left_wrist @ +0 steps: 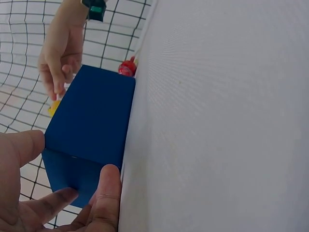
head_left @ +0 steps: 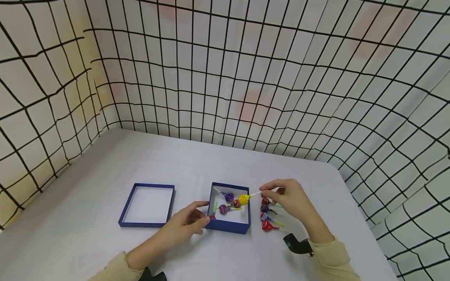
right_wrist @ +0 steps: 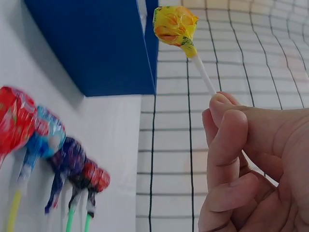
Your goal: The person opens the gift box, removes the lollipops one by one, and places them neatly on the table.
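My right hand [head_left: 288, 196] pinches the white stick of a yellow-wrapped lollipop [right_wrist: 175, 26] between thumb and fingers. In the head view its yellow head overlaps the right wall of a blue open box [head_left: 228, 225]. Inside the box lie several lollipops, among them a purple one [head_left: 229, 197] at the back and another purple lollipop [head_left: 223, 209] nearer the front. My left hand [head_left: 184, 222] rests its fingers and thumb against the box's left side, spread rather than wrapped round it. The left wrist view shows its thumb [left_wrist: 109, 186] by a lower corner.
Right of the box, several lollipops lie in a column, a red lollipop [head_left: 268, 225] nearest me. A shallow blue lid [head_left: 145, 225] with a white inside lies at the left on the white table [head_left: 197, 164]. Black grid netting [head_left: 225, 78] rises behind and along the sides.
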{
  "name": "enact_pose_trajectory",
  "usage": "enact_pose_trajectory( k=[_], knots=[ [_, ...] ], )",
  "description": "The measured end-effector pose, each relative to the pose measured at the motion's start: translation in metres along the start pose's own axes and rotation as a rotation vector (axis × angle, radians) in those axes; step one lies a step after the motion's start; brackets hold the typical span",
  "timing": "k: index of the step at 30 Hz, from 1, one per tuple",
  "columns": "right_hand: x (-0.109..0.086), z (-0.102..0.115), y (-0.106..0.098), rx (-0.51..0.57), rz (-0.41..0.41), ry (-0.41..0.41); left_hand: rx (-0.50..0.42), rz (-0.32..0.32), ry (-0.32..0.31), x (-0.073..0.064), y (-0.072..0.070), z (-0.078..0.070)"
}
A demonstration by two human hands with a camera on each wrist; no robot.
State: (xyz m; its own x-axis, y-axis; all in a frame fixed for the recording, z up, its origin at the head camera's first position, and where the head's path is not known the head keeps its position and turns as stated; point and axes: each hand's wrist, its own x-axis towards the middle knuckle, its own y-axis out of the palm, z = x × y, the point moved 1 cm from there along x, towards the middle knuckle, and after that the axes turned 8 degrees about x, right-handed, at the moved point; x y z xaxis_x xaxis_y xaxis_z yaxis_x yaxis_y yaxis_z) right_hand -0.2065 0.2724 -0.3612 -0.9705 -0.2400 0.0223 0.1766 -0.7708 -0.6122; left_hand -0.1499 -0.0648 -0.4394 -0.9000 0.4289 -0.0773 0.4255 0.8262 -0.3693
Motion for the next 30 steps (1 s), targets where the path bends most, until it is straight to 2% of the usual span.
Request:
enact_pose_trajectory(
  k=[13, 30],
  knots=[
    [-0.024, -0.05, -0.033, 0.107, -0.166, 0.194, 0.001, 0.001, -0.004, 0.0, -0.001, 0.002],
    [-0.032, -0.126, -0.068, 0.234, -0.208, 0.383, -0.01, -0.007, -0.027, -0.001, -0.001, 0.0]
  ],
)
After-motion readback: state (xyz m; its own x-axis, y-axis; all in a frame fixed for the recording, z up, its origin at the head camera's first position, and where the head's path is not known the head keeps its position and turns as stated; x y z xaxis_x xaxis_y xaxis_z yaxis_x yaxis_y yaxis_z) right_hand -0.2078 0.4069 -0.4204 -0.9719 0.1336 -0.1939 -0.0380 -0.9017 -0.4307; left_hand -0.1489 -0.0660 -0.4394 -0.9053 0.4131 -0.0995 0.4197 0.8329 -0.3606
